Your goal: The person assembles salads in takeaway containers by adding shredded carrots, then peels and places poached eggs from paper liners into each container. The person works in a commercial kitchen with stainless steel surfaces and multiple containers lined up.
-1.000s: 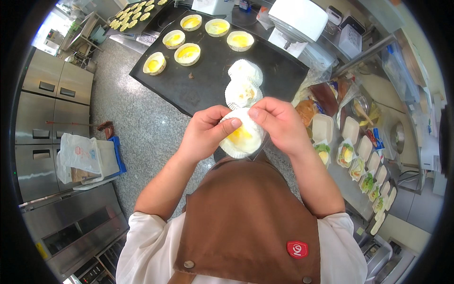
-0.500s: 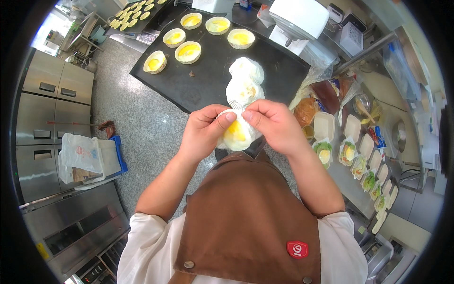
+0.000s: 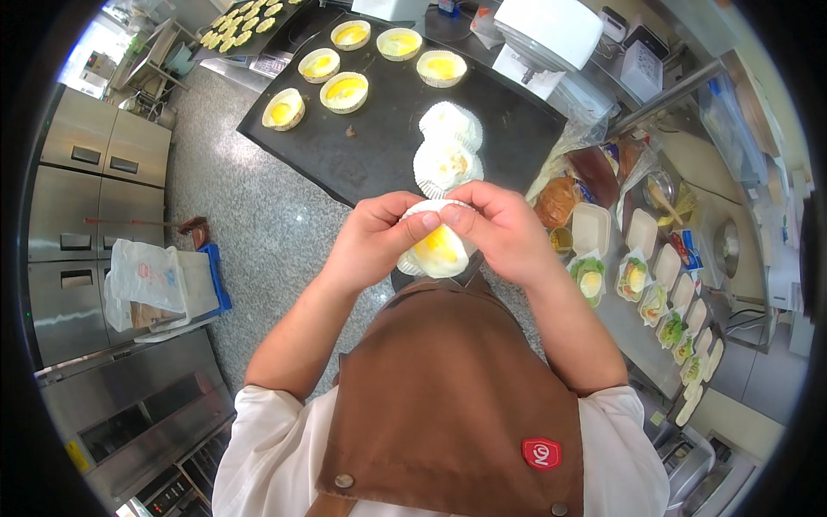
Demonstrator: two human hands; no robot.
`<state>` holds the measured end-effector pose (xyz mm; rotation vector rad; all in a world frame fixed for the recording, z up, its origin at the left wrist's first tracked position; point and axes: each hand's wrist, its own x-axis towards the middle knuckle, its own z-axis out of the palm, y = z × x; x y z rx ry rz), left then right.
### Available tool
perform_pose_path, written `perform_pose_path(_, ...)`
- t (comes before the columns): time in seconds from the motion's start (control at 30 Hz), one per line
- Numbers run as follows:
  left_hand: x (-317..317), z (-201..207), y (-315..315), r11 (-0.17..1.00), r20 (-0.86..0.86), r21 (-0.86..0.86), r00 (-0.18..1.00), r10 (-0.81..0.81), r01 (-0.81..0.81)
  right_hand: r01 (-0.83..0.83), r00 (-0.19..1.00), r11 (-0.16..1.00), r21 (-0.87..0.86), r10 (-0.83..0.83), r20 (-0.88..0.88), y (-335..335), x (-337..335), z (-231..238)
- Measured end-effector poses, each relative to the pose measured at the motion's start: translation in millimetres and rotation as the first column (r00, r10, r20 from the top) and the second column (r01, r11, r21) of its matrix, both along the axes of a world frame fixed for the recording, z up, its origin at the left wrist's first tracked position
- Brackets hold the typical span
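Close in front of my apron, both hands pinch a white paper baking cup (image 3: pixel 420 208) at its far rim, thumbs nearly touching. A cooked egg (image 3: pixel 443 255) with a yellow yolk hangs below the thumbs, its near edge out past the paper. My left hand (image 3: pixel 372 239) grips the left part of the rim, and my right hand (image 3: pixel 500 231) the right; fingertips behind the paper are hidden. Just beyond are two used-looking, flattened paper cups (image 3: pixel 450 164) on a black baking tray (image 3: pixel 362 164). Several egg-filled paper cups (image 3: pixel 344 91) stand at the tray's far left.
On the right, a steel counter (image 3: pixel 633 332) carries open pale boxes (image 3: pixel 592 229) and wrapped portions with lettuce and egg (image 3: pixel 631 278). A white machine (image 3: pixel 549 30) stands behind the tray. To the left are a plastic bin (image 3: pixel 196 289) and steel cabinets (image 3: pixel 65 211).
The egg has tilted and slid a little to the right under my thumbs, showing more of its smooth white edge. My hands have drawn slightly closer together.
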<state>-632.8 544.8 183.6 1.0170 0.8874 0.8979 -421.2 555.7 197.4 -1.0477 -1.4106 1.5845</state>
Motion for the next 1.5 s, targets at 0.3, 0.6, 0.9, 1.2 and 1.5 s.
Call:
perform_pose_path(0.3, -3.4, -1.3, 2.3, 0.999, 0.099, -0.023, 0.994, -0.045, 0.047, 0.121, 0.991, 0.993, 0.006, -0.12, -0.052, 0.6, 2.3, -4.5)
perform_pose_path(0.6, -5.6, 0.2, -1.9, 0.992, 0.031, 0.096, 0.995, -0.09, 0.087, 0.067, 0.997, 0.998, 0.002, -0.067, 0.022, 2.4, 0.4, -2.1)
perform_pose_path(0.9, -7.2, -3.1, -2.9, 0.997, 0.042, 0.061, 0.998, -0.056, 0.054, -0.032, 0.995, 0.999, -0.038, 0.036, 0.09, 3.8, 2.5, 8.3)
perform_pose_path(1.2, -8.4, 0.0, -1.2, 0.998, 0.094, 0.012, 0.994, -0.06, 0.059, 0.16, 0.985, 0.987, -0.015, -0.16, -0.063, 1.7, -6.3, -5.9)
perform_pose_path(1.5, -9.0, -0.7, -4.7, 0.991, -0.023, 0.073, 0.994, -0.11, 0.112, -0.031, 0.999, 0.999, 0.014, 0.03, 0.041, 9.9, 4.5, 5.1)
